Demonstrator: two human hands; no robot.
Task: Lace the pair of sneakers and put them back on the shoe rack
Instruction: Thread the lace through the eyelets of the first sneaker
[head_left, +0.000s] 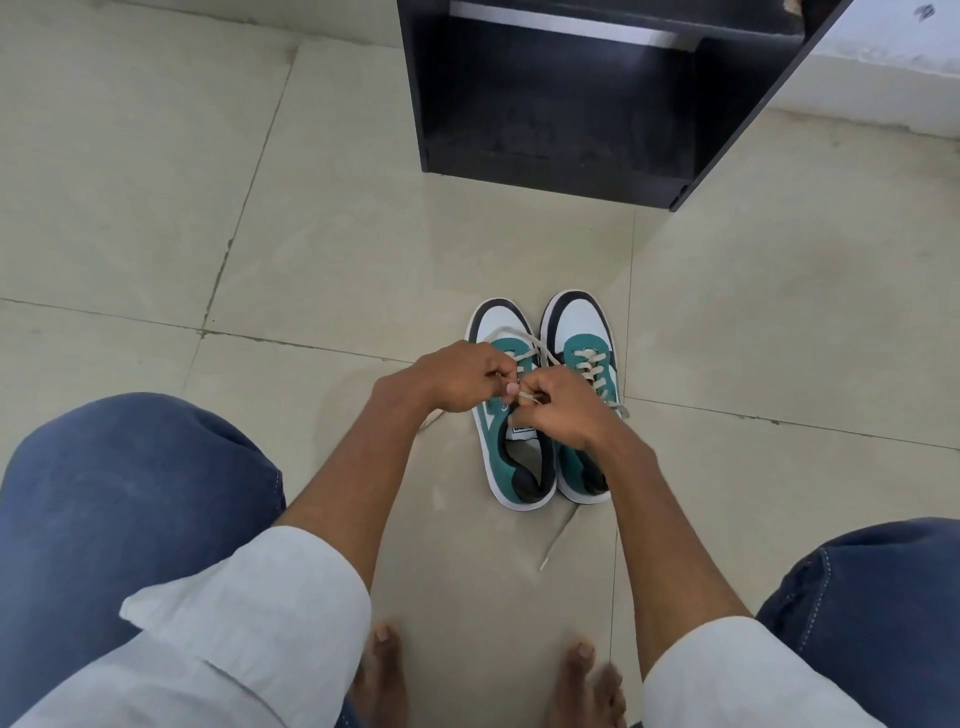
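Note:
Two teal, white and black sneakers stand side by side on the tiled floor, toes pointing away from me. Over the left sneaker (501, 322) my left hand (462, 376) and my right hand (563, 410) each pinch its cream lace (511, 332), which loops across the toe. The right sneaker (576, 325) is laced up its front; one loose lace end (556, 540) trails on the floor behind the heels. The black shoe rack (561, 104) stands open ahead, its bottom shelf bare.
My knees in blue jeans frame the view at left (130, 493) and right (872, 597), with bare toes (384, 654) at the bottom. A white wall base (872, 88) runs to the right of the rack. Pale floor tiles (156, 182) spread to the left.

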